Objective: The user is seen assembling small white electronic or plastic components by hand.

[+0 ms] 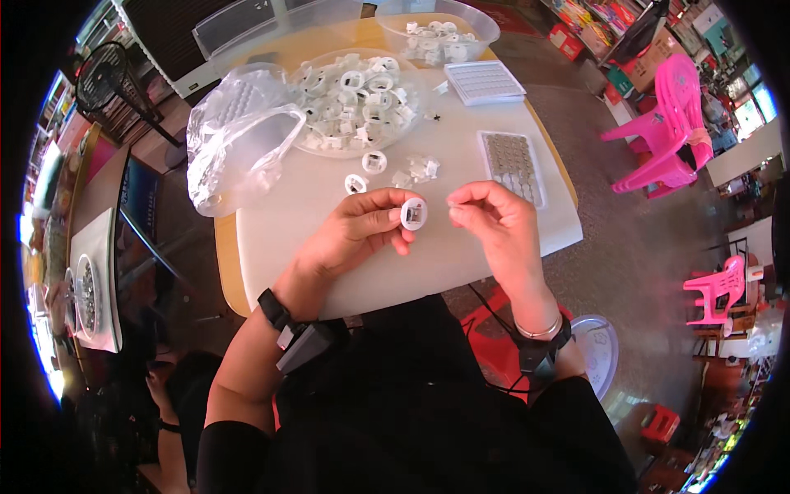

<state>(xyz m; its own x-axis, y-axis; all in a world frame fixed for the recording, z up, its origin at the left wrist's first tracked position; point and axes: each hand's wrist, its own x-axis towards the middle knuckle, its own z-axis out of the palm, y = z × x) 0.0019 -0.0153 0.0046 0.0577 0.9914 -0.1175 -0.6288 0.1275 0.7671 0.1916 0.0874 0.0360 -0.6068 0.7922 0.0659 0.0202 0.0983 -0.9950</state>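
Between its thumb and fingers, my left hand grips a round white plastic part with a dark square centre, held above the table. Just to its right, my right hand has thumb and index finger pinched together. A tiny pale bit seems to show at those fingertips, too small to name. Two similar round white parts, one of them a ring, lie on the table beyond my left hand. Beside them is a little heap of small white pieces. Past my right hand lies a tray with rows of small grey-white pieces.
A wide clear bowl heaped with white parts stands farther back, beside a crumpled clear plastic bag. A second clear bowl and stacked white trays are at the far side. Pink chairs stand to the right.
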